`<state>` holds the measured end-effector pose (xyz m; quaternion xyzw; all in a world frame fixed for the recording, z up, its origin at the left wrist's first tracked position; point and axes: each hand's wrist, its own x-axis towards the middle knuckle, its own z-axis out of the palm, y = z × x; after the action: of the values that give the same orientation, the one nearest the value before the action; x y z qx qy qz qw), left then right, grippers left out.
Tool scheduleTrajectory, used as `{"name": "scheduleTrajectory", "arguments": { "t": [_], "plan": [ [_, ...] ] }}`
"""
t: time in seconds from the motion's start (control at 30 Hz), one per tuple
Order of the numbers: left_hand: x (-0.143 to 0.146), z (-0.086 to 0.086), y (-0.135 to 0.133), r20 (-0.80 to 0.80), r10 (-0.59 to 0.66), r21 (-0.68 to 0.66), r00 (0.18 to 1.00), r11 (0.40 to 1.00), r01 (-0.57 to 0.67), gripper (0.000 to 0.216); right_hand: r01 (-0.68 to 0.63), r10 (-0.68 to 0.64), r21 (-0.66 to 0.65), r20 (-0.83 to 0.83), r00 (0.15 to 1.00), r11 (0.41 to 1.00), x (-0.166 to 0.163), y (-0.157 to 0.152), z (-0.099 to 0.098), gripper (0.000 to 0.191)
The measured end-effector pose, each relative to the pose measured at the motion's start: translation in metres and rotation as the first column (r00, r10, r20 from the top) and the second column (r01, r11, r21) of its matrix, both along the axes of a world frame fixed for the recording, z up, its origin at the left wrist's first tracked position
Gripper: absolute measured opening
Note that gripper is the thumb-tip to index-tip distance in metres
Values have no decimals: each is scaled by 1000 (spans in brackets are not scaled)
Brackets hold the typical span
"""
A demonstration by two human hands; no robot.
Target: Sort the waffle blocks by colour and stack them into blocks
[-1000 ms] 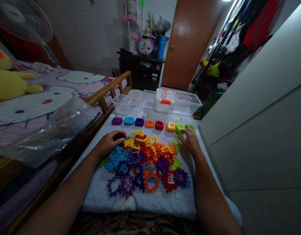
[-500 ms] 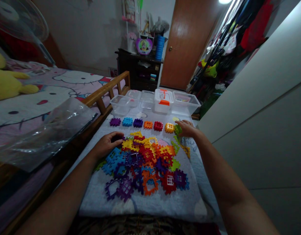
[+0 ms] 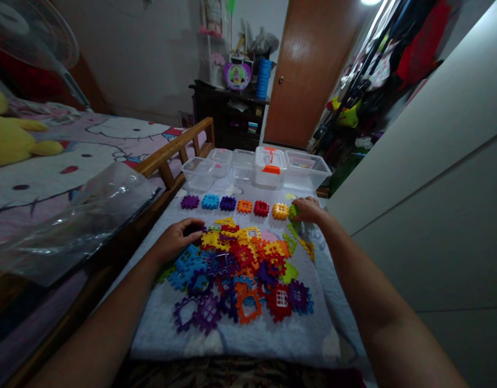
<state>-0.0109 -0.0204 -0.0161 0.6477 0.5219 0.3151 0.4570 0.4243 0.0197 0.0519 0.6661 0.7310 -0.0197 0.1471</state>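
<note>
Over on the left a clear plastic bag (image 3: 82, 215) lies across the wooden bed rail (image 3: 175, 144), flimsy and slippery by its shine. Next comes the left hand (image 3: 179, 238), resting on the cloth (image 3: 159, 328) at the pile's near-left side, fingers loosely curled and nothing held that I can see. Just below it lie blue pieces (image 3: 191, 257), thin toothed plastic squares; I'd expect them light and stiff, easily lifted by a corner, though the teeth may snag on a neighbour. The purple frame (image 3: 186, 314) in front has a big hole, so a finger could hook it, but its narrow rim would probably bend before the solid ones do. In the middle sits the heap of pieces (image 3: 243, 254), overlapping every way, better taken from the top than pulled from beneath. Beyond it runs a row, from a purple block (image 3: 190, 202) to a yellow block (image 3: 280, 211), thick enough to pinch by opposite sides. At the row's right end, just beside the yellow one, the right hand (image 3: 308, 209) has its fingers over a green piece (image 3: 293, 212); the hand hides much of it, so I can't tell whether it's pinched or only touched
</note>
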Motion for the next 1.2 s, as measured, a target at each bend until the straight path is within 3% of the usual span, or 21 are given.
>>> {"name": "scheduleTrajectory", "arguments": {
  "t": [0.4, 0.9, 1.03, 1.13, 1.2],
  "plan": [
    [6, 11, -5, 18, 26, -18, 1000, 1000, -25, 58, 34, -34, 51, 6, 999, 998, 6, 5, -11, 49],
    [4, 9, -3, 16, 19, -5, 1000, 1000, -19, 60, 25, -23, 41, -55, 998, 999, 3, 5, -13, 55],
    [4, 11, -2, -8, 27, 4, 1000, 1000, -27, 60, 31, -16, 139, -111, 994, 990, 6, -14, 4, 66],
    [4, 12, -2, -18, 30, -8, 999, 1000, -30, 63, -11, 109, 351, -259, 960, 936, 5, -42, 12, 43],
    [5, 12, -2, -19, 34, -12, 999, 999, -34, 64, -33, 153, 347, -322, 934, 937, 1, -64, 9, 32]
  ]
}}
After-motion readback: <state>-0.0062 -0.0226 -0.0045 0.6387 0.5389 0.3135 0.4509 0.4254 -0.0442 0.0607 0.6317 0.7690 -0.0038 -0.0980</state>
